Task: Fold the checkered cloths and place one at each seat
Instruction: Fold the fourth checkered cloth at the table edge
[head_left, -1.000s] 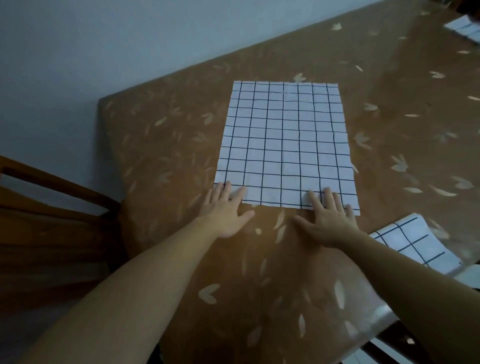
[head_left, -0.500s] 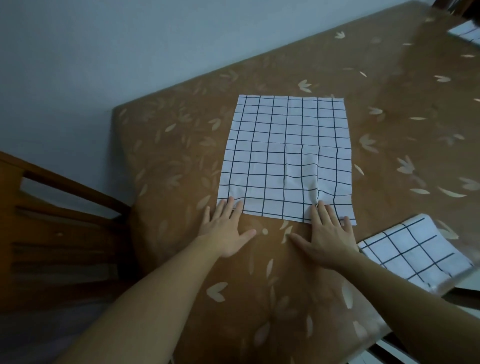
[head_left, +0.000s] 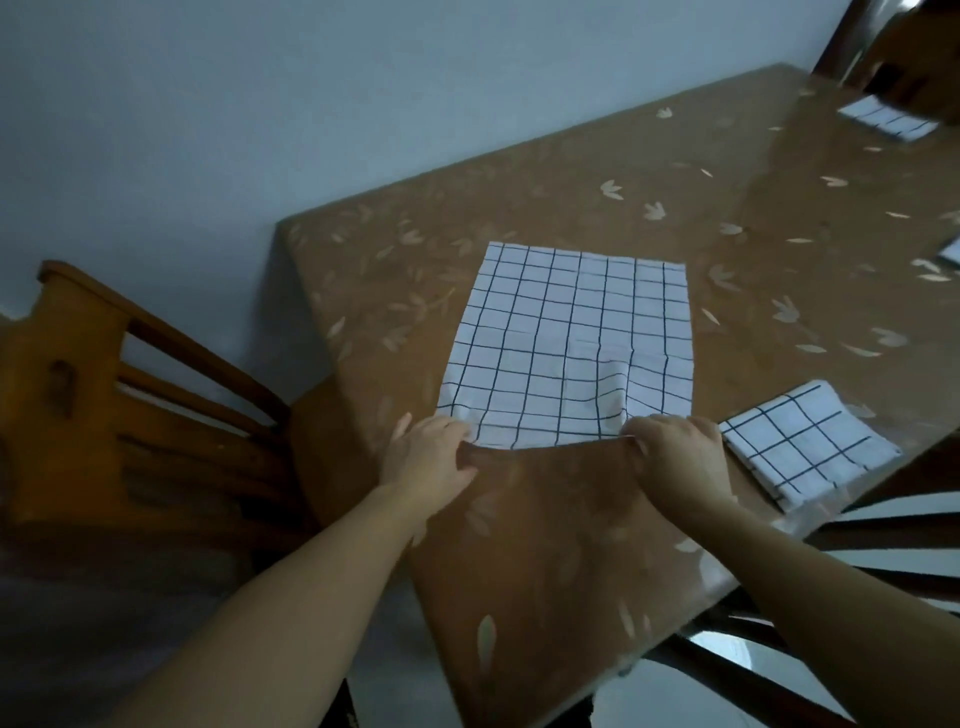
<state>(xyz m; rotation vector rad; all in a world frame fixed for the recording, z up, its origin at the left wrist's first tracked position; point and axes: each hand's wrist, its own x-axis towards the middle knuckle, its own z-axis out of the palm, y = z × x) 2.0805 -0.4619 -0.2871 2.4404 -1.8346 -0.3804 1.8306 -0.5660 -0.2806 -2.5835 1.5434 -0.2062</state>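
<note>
A white checkered cloth (head_left: 571, 338) with dark grid lines lies spread flat on the brown table (head_left: 545, 545). My left hand (head_left: 428, 457) pinches its near left corner and my right hand (head_left: 675, 457) pinches its near right corner. The near edge is lifted slightly off the table, and the cloth wrinkles near my right hand. A folded checkered cloth (head_left: 808, 447) lies at the table's right edge, just beside my right hand. Another folded checkered cloth (head_left: 883, 118) lies at the far right end.
A wooden chair (head_left: 130, 395) stands at the table's left end, against a pale wall. A dark chair back (head_left: 893, 47) shows at the far right corner, and dark chair slats (head_left: 883, 530) sit below the right edge. A further white cloth edge (head_left: 950, 257) peeks in at the right.
Both hands went from lying flat at the cloth's near edge to gripping its near corners, and the edge has lifted. The view has shifted, so the cloth sits lower and more to the right.
</note>
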